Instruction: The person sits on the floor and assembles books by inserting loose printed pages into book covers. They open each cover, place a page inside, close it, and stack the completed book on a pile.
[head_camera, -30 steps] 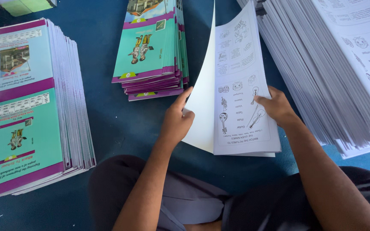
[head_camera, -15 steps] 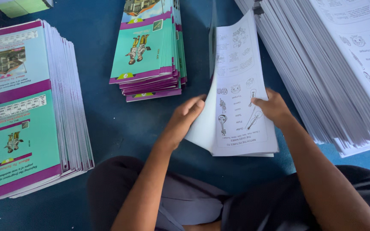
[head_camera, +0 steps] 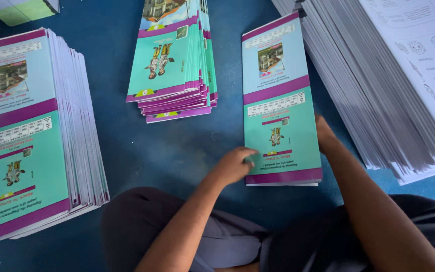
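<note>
On the far left a big pile of books (head_camera: 28,136) with green and purple covers sits on the blue floor (head_camera: 177,146). Next comes a smaller pile of books (head_camera: 174,60), fanned out a little, higher up in the middle.

Then comes the left hand (head_camera: 235,163). It lies flat, fingers loose and a bit apart, with the tips touching the lower left edge of the single book (head_camera: 280,106). It grips nothing. This book lies shut on the floor just in front of the person's knees, cover up, between the smaller pile and the white sheets. The right hand (head_camera: 324,133) rests against the book's right edge, low down. Most of it is hidden behind the book and the arm, so I cannot tell if its fingers are apart or curled.

On the far right a thick stack of white sheets (head_camera: 393,85) with line drawings leans like steps.

It looks like the step of pressing the folded book flat and square. The next move would likely need both hands to get hold of the edges and lift it without letting the pages slip.

Half a second ago the white inside pages were standing up and open between the hands. Now the book is closed and the coloured cover shows
</note>
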A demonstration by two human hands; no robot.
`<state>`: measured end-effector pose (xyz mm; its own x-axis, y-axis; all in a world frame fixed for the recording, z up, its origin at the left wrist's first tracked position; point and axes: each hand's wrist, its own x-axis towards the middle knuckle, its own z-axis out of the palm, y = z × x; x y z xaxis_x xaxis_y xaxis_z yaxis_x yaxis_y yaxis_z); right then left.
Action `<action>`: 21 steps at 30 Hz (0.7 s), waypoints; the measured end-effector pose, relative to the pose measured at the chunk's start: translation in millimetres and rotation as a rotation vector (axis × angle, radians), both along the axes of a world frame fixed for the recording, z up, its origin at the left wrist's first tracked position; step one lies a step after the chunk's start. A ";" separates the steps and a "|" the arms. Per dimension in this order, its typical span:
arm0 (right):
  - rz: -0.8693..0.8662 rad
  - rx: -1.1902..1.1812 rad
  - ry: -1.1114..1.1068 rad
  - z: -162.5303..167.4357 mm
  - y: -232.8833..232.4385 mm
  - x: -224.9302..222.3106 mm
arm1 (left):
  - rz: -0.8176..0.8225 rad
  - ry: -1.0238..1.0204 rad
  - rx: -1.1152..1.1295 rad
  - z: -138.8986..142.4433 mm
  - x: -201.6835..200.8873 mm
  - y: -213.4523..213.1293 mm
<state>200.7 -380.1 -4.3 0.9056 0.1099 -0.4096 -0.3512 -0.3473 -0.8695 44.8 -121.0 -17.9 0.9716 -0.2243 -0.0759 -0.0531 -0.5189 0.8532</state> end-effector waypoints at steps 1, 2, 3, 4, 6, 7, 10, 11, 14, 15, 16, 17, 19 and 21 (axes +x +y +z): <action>0.009 0.024 0.006 -5.2 -2.7 1.3 | -0.010 -0.029 0.069 -1.0 -2.9 -2.1; 0.018 0.047 0.014 -9.4 -5.3 1.9 | -0.020 -0.058 0.138 -0.7 -6.6 -4.4; 0.027 0.072 0.022 -12.7 -6.7 2.5 | -0.031 -0.086 0.208 1.0 -9.3 -5.8; 0.039 -0.083 0.030 -12.6 -7.6 2.8 | -0.034 -0.066 0.253 3.8 -11.2 -7.1; 0.062 -0.394 0.047 -10.5 -11.2 4.1 | -0.040 -0.027 0.340 10.9 -15.0 -10.8; 0.165 -0.531 -0.032 -10.7 -14.0 5.7 | -0.036 -0.017 0.351 14.8 -16.2 -12.0; 0.170 -0.607 -0.090 0.2 -18.2 3.5 | -0.032 -0.002 0.391 24.7 -18.9 -15.5; -0.030 -0.409 0.011 5.1 -20.7 -0.3 | -0.034 -0.005 0.411 27.0 -19.1 -17.0; -0.233 -0.354 0.180 18.6 -12.6 -0.9 | -0.039 -0.011 0.484 29.4 -20.8 -21.1; -0.237 -0.429 0.215 20.4 -7.7 -0.5 | -0.040 -0.013 0.511 28.6 -21.6 -22.6; -0.189 -0.481 0.200 20.6 -4.8 -1.8 | -0.042 -0.015 0.513 27.2 -21.6 -23.3; -0.141 -0.533 0.184 18.9 -2.7 -2.9 | -0.044 -0.016 0.515 25.1 -21.5 -23.7; -0.037 -0.605 0.142 11.6 -3.9 -3.0 | -0.031 -0.013 0.478 19.1 -20.1 -24.0; 0.075 -0.643 0.090 -1.0 -8.9 -1.0 | -0.003 -0.002 0.398 11.3 -17.5 -24.1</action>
<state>199.7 -389.0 -5.3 0.8642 -0.1206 -0.4885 -0.3672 -0.8149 -0.4484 27.4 -145.1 -6.6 0.9712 -0.1803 -0.1554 -0.0565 -0.8088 0.5854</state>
